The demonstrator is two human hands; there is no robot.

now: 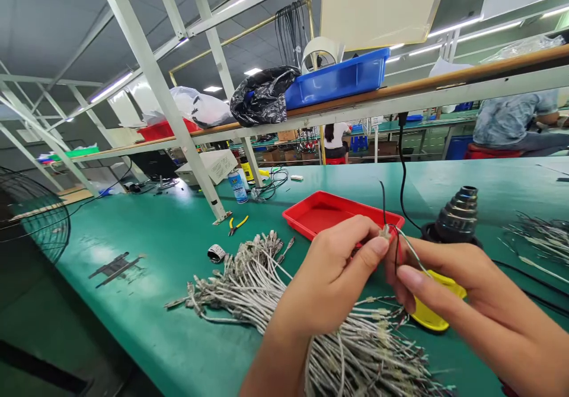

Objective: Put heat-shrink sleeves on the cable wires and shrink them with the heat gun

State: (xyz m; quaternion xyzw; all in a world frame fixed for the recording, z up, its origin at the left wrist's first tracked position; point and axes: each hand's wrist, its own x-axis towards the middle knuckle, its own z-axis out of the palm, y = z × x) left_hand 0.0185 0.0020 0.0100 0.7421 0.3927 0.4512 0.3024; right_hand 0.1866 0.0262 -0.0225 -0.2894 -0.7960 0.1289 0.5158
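Note:
Above the bench my left hand [338, 269] is closed, its thumb and finger pinching a cable end with thin wires [397, 244] fanning out, one black and one whitish. My right hand [453, 275] is closed on the same wires just to the right, fingertips almost meeting the left ones. What lies inside the fingers is partly hidden. Below both hands spreads a big bundle of grey-white cables [249, 293], plugs at the far left end and stripped wire ends at the near right. Beneath my right hand, partly covered, is a yellow object [433, 311].
A red tray [297, 218] sits behind my hands. Right of it stands a black ribbed nozzle [457, 216] with a cord. Yellow-handled pliers [240, 224], a blue spray can [237, 187] and a rack post [195, 160] are left. More wires [540, 237] lie far right. Other people sit beyond.

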